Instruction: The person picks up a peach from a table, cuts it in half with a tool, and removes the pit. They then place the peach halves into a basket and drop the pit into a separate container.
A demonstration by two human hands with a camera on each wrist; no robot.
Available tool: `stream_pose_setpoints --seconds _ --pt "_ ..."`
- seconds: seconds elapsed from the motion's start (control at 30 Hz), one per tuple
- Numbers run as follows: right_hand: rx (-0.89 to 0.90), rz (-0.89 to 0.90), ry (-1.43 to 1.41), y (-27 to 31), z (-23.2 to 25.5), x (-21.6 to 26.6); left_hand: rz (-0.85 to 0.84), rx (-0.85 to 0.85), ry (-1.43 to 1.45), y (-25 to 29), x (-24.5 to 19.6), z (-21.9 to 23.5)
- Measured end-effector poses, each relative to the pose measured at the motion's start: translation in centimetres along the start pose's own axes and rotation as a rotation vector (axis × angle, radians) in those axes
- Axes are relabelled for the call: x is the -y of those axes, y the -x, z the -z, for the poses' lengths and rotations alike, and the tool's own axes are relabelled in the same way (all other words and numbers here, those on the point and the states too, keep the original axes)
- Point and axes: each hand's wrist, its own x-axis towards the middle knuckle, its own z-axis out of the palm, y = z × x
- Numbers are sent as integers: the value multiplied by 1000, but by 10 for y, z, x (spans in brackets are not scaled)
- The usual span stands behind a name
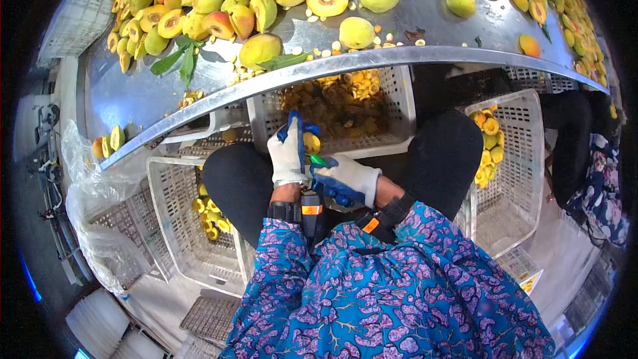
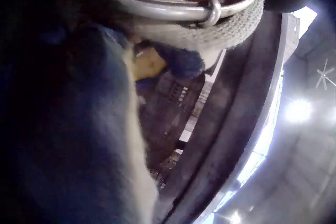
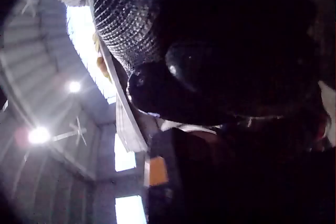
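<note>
In the head view the left hand (image 1: 290, 151), in a white glove with blue coating, holds a yellow fruit piece (image 1: 311, 142) on its inner side. Beside it, the gloved right hand (image 1: 345, 178) has its fingers curled round a green-handled tool (image 1: 323, 160) whose end points at the fruit. The left wrist view shows a yellow piece (image 2: 149, 65) between blue glove parts. Dark glove fingers (image 3: 210, 71) fill much of the right wrist view, and the tool cannot be made out there.
A metal table (image 1: 219, 90) heaped with fruit stands in front. Below its edge, a crate (image 1: 399, 103) holds cut pieces. More crates stand at the left (image 1: 174, 226) and right (image 1: 508, 219), both with yellow halves. Clear plastic (image 1: 100, 206) hangs at the left; another person's leg (image 1: 565, 146) is at the right.
</note>
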Motion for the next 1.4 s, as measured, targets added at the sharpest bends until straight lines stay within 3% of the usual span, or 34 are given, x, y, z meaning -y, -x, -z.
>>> stream_pose_setpoints --seconds 0.03,0.1,0.17,0.2,0.23,0.37,0.4,0.5,0.53,0.67,0.73,0.77,0.8,0.9,1.03,1.17,1.27,1.4 --pt "85 -120 -350 4 0 4 17 51 -16 1 -8 -2" --pt "154 -200 -664 10 8 -23 61 158 68 7 3 -15" --pt "369 -201 -955 14 12 -18 47 228 187 5 1 -11" --pt "470 -228 -1284 30 11 3 65 230 222 5 3 -10" --pt "395 -172 -1295 33 6 3 52 268 201 18 -14 -13" --pt "701 -191 -1585 32 -2 2 144 409 340 12 -11 -2" --pt "773 -180 -1623 30 -2 2 177 430 371 10 -13 -2" --pt "475 -267 -1374 33 -1 4 32 312 191 6 -1 1" --pt "426 -140 -1143 31 -2 4 158 249 214 0 1 0" --pt "470 -283 -1191 35 4 12 208 307 177 0 -2 2" --pt "475 -280 -1278 40 3 11 -96 405 -118 7 -10 4" --pt "475 -277 -1319 43 5 11 31 469 13 -3 -2 11" --pt "688 -196 -1443 34 4 -11 165 516 136 -13 7 19" --pt "852 -96 -1587 32 2 -12 317 604 447 8 -14 0" --pt "923 -40 -1613 33 -1 -5 275 620 612 18 -21 -3" --pt "707 -114 -1420 36 3 4 292 594 540 9 -17 -2" --pt "594 -170 -1500 32 1 5 253 589 529 6 -16 -6" --pt "787 28 -1725 24 -9 1 249 551 619 3 -12 -12"
